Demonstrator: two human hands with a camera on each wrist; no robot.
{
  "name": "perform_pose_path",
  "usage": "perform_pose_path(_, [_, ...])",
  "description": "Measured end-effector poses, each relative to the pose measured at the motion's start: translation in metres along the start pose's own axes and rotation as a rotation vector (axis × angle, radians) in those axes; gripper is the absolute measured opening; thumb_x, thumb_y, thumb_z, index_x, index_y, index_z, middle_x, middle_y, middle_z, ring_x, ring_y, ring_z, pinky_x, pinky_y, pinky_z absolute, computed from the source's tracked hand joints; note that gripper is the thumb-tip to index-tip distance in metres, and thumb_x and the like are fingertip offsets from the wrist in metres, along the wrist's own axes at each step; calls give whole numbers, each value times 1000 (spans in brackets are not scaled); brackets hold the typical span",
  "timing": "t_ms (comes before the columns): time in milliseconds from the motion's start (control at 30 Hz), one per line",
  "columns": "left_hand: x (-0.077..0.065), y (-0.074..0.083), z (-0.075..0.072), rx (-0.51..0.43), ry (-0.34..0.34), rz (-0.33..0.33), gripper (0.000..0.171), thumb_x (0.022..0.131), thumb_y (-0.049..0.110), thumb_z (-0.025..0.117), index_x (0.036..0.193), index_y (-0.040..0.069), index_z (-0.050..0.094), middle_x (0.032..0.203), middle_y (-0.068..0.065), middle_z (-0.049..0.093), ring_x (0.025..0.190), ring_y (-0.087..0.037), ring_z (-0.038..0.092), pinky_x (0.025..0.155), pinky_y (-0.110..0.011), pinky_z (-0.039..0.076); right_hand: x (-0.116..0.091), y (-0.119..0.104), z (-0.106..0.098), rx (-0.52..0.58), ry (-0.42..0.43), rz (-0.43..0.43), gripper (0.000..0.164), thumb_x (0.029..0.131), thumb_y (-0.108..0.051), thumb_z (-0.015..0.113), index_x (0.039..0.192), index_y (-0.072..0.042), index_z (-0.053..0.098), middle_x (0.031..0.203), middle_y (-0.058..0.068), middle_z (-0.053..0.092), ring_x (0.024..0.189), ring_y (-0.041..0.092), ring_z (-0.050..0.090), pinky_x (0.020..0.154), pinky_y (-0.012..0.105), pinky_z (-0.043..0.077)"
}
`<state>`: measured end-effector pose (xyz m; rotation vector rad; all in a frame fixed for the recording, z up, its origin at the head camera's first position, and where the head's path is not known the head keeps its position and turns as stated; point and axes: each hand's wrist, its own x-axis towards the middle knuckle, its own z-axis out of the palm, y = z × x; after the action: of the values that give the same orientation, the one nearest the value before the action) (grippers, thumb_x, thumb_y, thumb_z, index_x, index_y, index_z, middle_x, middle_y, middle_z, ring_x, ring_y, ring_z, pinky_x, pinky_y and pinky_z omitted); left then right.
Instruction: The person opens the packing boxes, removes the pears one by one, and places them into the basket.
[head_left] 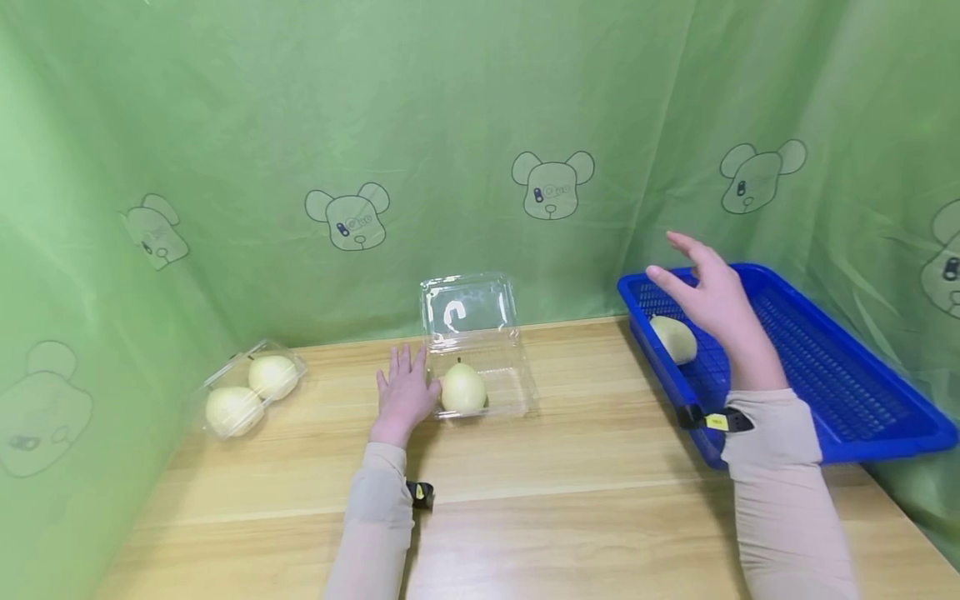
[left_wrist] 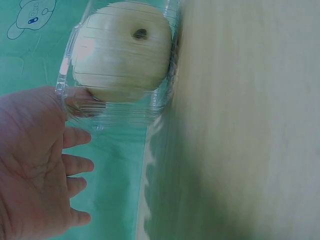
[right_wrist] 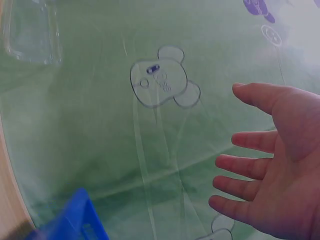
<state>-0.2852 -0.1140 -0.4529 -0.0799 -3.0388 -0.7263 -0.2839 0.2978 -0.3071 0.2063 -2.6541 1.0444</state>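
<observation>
An open clear clamshell box (head_left: 480,333) stands at the middle back of the wooden table, lid up, with one pale pear (head_left: 462,389) in its base. My left hand (head_left: 405,392) lies flat on the table with straight fingers, its thumb touching the box's left side; the left wrist view shows the pear (left_wrist: 122,52) behind the clear wall and the hand (left_wrist: 37,165) beside it. My right hand (head_left: 708,292) hovers open, fingers spread, above the blue basket (head_left: 862,400), close to a second pear (head_left: 673,337) lying inside it. It holds nothing (right_wrist: 270,165).
A shut clear box (head_left: 247,387) with two pears sits at the table's left back. Green cloth with bear prints walls in the back and both sides. The blue basket overhangs the table's right edge. Bare wood lies at the front.
</observation>
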Motion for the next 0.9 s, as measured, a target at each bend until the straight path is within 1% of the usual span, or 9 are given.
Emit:
perform_pose_path(167, [0,0,-1,-5,8,6,67,98,34,49,156,15,22,163,-18,11,153,-35,-1,120,-65,1,-8,-13,15,12,-36,-25,73,97,-47,53,156,-16,23,158,22,30,138,52,31,110,66,29])
perform_pose_path(367, [-1,1,-1,-6,5,2,68,98,35,49,156,16,21,164,-16,9,153,-34,-1,120,-64,1,-15,-25,32,51,-23,-75,68,97,-39,56,153,-11,29,155,23,34,140,46,33,113,62,30])
perform_pose_path(467, [-2,2,-1,-6,4,2,68,97,35,49,156,15,21,164,-16,9,153,-35,0,120,-65,1,-14,-28,42,70,-23,-87,68,97,-38,57,153,-9,30,156,21,34,141,46,33,114,62,30])
perform_pose_path(567, [-2,2,-1,-4,5,1,68,97,35,49,156,15,22,164,-17,10,153,-36,1,120,-65,3,-13,-29,56,90,-32,-90,68,97,-38,57,152,-8,31,156,21,34,141,45,33,115,60,30])
perform_pose_path(700, [-1,1,0,-12,-2,0,68,98,35,49,156,16,21,164,-17,9,153,-34,-1,121,-64,2,-10,-30,79,90,-57,-105,68,96,-38,58,151,-7,33,154,21,36,140,43,35,116,58,30])
perform_pose_path(800, [-1,1,-1,-15,-8,-3,68,98,35,48,156,16,20,164,-16,7,153,-34,-3,121,-64,1,-6,-36,95,74,-100,-111,69,96,-41,57,152,-9,32,155,20,35,140,42,36,115,58,31])
perform_pose_path(900, [-2,2,-2,-19,-8,-2,68,98,34,49,156,15,20,164,-16,7,153,-35,-2,121,-64,0,-4,-41,111,70,-146,-108,70,96,-44,57,152,-11,32,157,18,33,142,41,33,117,59,28])
